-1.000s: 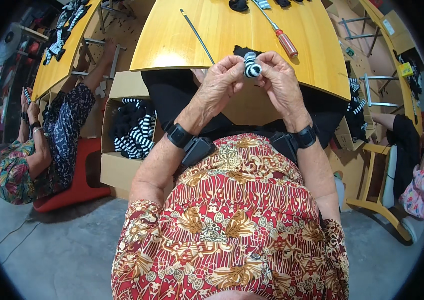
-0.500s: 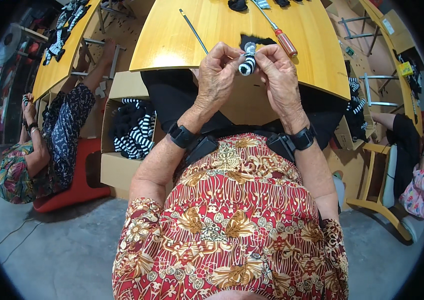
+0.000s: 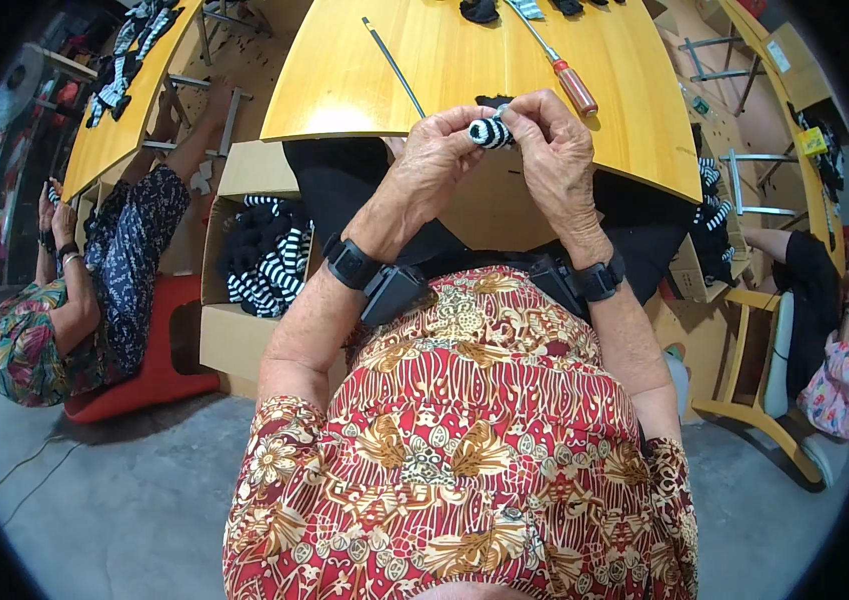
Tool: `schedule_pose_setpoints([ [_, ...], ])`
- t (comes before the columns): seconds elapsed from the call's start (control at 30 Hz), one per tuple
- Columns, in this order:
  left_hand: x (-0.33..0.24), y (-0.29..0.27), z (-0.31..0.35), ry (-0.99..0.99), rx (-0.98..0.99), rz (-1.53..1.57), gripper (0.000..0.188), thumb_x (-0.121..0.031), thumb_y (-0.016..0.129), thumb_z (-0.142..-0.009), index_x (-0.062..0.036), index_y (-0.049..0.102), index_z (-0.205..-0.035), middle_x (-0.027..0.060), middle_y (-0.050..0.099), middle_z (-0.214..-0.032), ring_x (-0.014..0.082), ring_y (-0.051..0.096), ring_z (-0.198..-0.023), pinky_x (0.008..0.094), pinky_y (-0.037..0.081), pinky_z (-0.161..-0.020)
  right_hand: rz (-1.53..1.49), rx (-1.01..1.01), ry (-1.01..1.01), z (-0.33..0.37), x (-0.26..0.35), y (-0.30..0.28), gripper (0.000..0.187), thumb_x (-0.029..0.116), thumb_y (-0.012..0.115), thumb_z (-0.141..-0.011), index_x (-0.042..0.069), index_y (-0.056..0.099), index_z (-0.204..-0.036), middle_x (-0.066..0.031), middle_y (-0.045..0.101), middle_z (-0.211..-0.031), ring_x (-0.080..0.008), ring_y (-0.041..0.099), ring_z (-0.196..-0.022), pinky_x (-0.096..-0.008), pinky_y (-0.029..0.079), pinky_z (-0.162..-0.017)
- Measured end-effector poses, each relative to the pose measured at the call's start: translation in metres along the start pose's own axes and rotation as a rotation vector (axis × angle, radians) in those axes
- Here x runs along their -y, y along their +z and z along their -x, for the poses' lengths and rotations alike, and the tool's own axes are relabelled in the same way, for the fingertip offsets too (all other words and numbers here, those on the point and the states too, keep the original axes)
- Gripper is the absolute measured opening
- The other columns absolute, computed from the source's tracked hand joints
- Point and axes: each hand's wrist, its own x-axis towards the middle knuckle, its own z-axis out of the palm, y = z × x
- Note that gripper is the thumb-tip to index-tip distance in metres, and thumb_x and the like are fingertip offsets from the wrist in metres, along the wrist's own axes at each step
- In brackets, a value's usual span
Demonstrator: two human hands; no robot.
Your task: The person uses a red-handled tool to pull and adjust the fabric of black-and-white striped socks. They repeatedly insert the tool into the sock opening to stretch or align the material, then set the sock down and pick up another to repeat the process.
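Just over the near edge of the wooden table [image 3: 345, 100], a small black-and-white striped knitted tube [image 3: 491, 133] sits between my hands. Its open round end faces left, toward me. My left hand [image 3: 423, 165] pinches the tube from its left side. The thumb and fingers of my right hand [image 3: 557, 150] close on its other end, where a bit of grey shows. A black fuzzy part [image 3: 492, 101] sticks out behind the tube, partly hidden by my fingers.
A red-handled screwdriver [image 3: 575, 88] and a thin dark rod [image 3: 395, 65] lie on the table. Black pieces [image 3: 479, 10] lie at its far side. An open cardboard box [image 3: 245, 170] on my left holds striped knits [image 3: 280, 270]. Co-workers sit at both sides.
The striped tube has turned from pointing down toward me to pointing left. My left hand has lowered slightly, and my right hand has shifted its grip at the tube's other end.
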Motion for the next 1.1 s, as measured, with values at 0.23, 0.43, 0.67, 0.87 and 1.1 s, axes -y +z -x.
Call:
schedule_pose_setpoints([
  [0.23, 0.004, -0.007, 0.004, -0.067, 0.152, 0.141, 0.021, -0.009, 0.061, -0.089, -0.0035, 0.061, -0.109, -0.0003, 0.063, -0.093, 0.0053, 0.056, -0.073, 0.0194, 0.047, -0.065, -0.415, 0.047, 0.279, -0.001, -0.008, -0.004, 0.006, 0.01, 0.062, -0.09, 0.006, 0.062, -0.085, 0.0051, 0.059, -0.074, -0.0016, 0.051, -0.067, -0.0181, 0.042, -0.059],
  [0.43, -0.002, -0.003, 0.017, -0.075, 0.254, 0.178, 0.019, -0.018, 0.063, -0.091, -0.0055, 0.061, -0.105, -0.0017, 0.063, -0.09, 0.0071, 0.056, -0.077, 0.0208, 0.045, -0.067, -0.518, 0.126, 0.358, -0.001, -0.005, -0.006, 0.007, 0.014, 0.064, -0.09, 0.008, 0.062, -0.087, 0.0054, 0.059, -0.073, -0.0006, 0.047, -0.06, -0.0163, 0.038, -0.054],
  [0.67, -0.002, -0.011, 0.007, 0.041, 0.013, 0.002, 0.014, -0.018, 0.064, -0.09, -0.0072, 0.061, -0.099, -0.0025, 0.062, -0.088, 0.0054, 0.056, -0.079, 0.0192, 0.045, -0.068, -0.792, 0.21, 0.517, 0.002, -0.02, -0.009, 0.009, 0.014, 0.064, -0.09, 0.006, 0.061, -0.091, 0.0016, 0.06, -0.079, -0.003, 0.051, -0.066, -0.016, 0.04, -0.055],
  [0.87, -0.025, -0.002, -0.005, 0.103, -0.041, -0.203, 0.014, -0.02, 0.065, -0.09, -0.0077, 0.061, -0.096, -0.0022, 0.061, -0.081, 0.004, 0.055, -0.069, 0.0177, 0.047, -0.058, -0.701, 0.152, 0.349, -0.02, -0.01, -0.005, 0.006, 0.01, 0.064, -0.09, 0.005, 0.06, -0.088, 0.003, 0.056, -0.074, -0.0032, 0.047, -0.062, -0.0155, 0.036, -0.054],
  [1.1, -0.019, 0.014, 0.014, 0.118, -0.138, -0.257, 0.01, -0.016, 0.062, -0.091, -0.0071, 0.06, -0.095, -0.0026, 0.06, -0.08, 0.0027, 0.053, -0.066, 0.017, 0.044, -0.057, -0.532, 0.116, 0.428, -0.005, 0.008, -0.007, 0.008, 0.012, 0.066, -0.088, 0.005, 0.064, -0.092, 0.0059, 0.058, -0.077, -0.0004, 0.047, -0.066, -0.016, 0.037, -0.057],
])
